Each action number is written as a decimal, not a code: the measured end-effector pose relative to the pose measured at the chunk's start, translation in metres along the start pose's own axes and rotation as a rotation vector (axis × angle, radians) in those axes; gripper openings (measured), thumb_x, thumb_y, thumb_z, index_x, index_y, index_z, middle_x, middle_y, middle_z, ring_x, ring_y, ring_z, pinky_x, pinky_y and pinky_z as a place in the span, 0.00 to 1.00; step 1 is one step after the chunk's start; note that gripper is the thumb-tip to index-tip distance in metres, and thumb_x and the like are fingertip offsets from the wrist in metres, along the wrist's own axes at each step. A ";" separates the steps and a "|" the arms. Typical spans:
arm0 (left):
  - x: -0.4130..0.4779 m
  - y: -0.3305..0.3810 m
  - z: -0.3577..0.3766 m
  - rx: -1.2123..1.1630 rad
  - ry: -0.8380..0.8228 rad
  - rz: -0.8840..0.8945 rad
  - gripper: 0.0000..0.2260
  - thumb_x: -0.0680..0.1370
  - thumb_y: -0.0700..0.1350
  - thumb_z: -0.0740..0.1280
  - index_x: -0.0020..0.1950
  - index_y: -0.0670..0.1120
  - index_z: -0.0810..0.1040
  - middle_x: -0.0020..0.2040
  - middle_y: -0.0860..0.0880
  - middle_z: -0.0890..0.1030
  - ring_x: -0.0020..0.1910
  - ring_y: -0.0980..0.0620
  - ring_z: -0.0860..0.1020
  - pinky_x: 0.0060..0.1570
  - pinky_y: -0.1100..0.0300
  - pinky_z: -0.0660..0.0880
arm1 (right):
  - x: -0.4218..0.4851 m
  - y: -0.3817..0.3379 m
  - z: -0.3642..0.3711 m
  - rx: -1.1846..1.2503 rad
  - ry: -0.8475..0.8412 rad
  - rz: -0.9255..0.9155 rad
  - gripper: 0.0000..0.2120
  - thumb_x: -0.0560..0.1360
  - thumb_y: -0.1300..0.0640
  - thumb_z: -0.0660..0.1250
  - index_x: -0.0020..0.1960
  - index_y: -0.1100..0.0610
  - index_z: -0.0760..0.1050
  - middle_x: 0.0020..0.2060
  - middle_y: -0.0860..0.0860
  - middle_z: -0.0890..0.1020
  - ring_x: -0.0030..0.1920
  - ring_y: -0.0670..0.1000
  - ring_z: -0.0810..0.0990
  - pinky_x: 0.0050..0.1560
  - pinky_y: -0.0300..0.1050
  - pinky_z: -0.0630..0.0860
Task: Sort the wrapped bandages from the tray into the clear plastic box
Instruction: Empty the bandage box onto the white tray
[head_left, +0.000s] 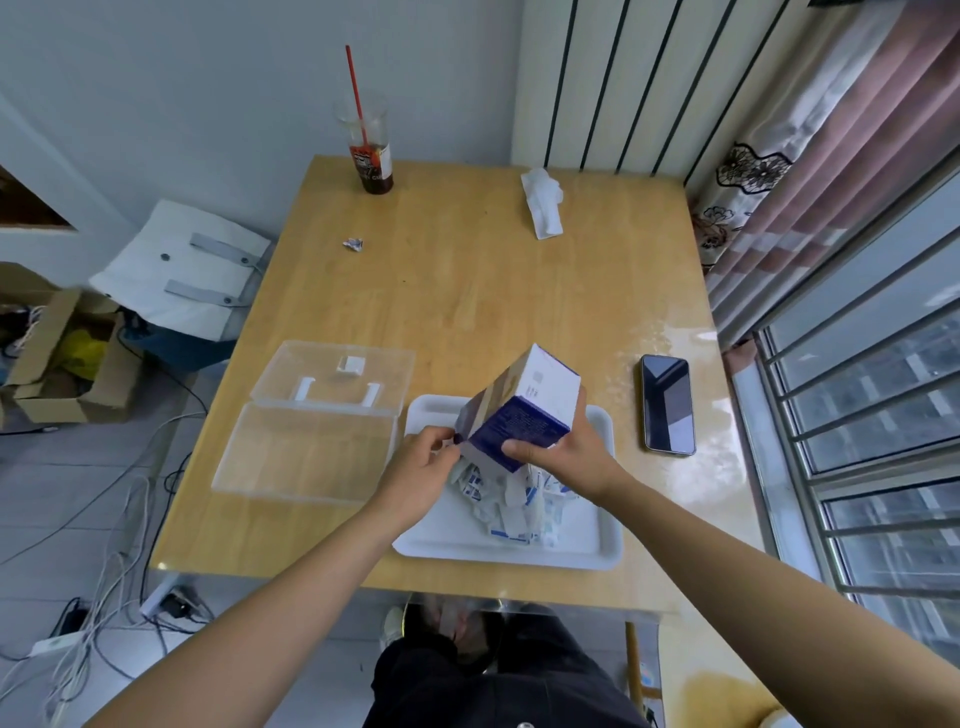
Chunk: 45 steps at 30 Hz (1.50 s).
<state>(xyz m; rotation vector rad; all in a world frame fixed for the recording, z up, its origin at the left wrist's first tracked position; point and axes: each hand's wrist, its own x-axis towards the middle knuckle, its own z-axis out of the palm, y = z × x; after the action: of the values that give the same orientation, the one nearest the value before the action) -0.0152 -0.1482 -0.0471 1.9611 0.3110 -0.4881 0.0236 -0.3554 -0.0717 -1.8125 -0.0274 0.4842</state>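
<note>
A blue and white carton (524, 405) is tipped mouth-down over the white tray (602, 551). My right hand (561, 457) grips its lower end with the fingers wrapped round it. At the carton's left corner, my left hand (421, 467) pinches the flap. A heap of several wrapped bandages (514, 504) lies in the tray beneath the carton, partly hidden by both hands. The clear plastic box (306, 452) stands to the left of the tray with its lid (337, 374) swung open behind it; I see nothing inside it.
A black phone (668, 404) lies to the right of the tray. At the far side of the wooden table (467, 291) stand a drink cup with a red straw (370, 150), a crumpled tissue (543, 202) and a small scrap of wrapper (354, 243). Window bars run along the right.
</note>
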 end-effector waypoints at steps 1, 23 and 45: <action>0.000 -0.001 0.000 0.015 -0.006 -0.004 0.11 0.82 0.46 0.59 0.62 0.46 0.74 0.56 0.51 0.77 0.49 0.57 0.75 0.48 0.62 0.70 | 0.001 0.000 -0.001 0.010 -0.004 0.002 0.42 0.64 0.45 0.79 0.69 0.53 0.60 0.61 0.41 0.72 0.59 0.39 0.77 0.56 0.39 0.78; 0.008 -0.017 0.001 0.144 -0.020 -0.062 0.16 0.80 0.47 0.61 0.68 0.49 0.70 0.66 0.47 0.70 0.65 0.52 0.71 0.58 0.59 0.68 | -0.007 -0.006 -0.018 0.306 0.147 0.207 0.40 0.62 0.37 0.76 0.64 0.56 0.66 0.57 0.51 0.81 0.57 0.50 0.80 0.65 0.56 0.72; 0.005 0.014 -0.011 0.018 0.188 0.110 0.10 0.81 0.51 0.58 0.55 0.48 0.75 0.51 0.47 0.78 0.48 0.50 0.76 0.46 0.58 0.70 | -0.010 -0.060 -0.026 0.179 0.198 0.135 0.37 0.70 0.30 0.62 0.66 0.57 0.64 0.51 0.46 0.77 0.48 0.43 0.78 0.43 0.37 0.71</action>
<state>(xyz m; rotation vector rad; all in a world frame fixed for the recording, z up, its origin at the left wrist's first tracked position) -0.0022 -0.1442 -0.0338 2.0332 0.3157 -0.2369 0.0365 -0.3634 -0.0070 -1.6848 0.2678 0.3872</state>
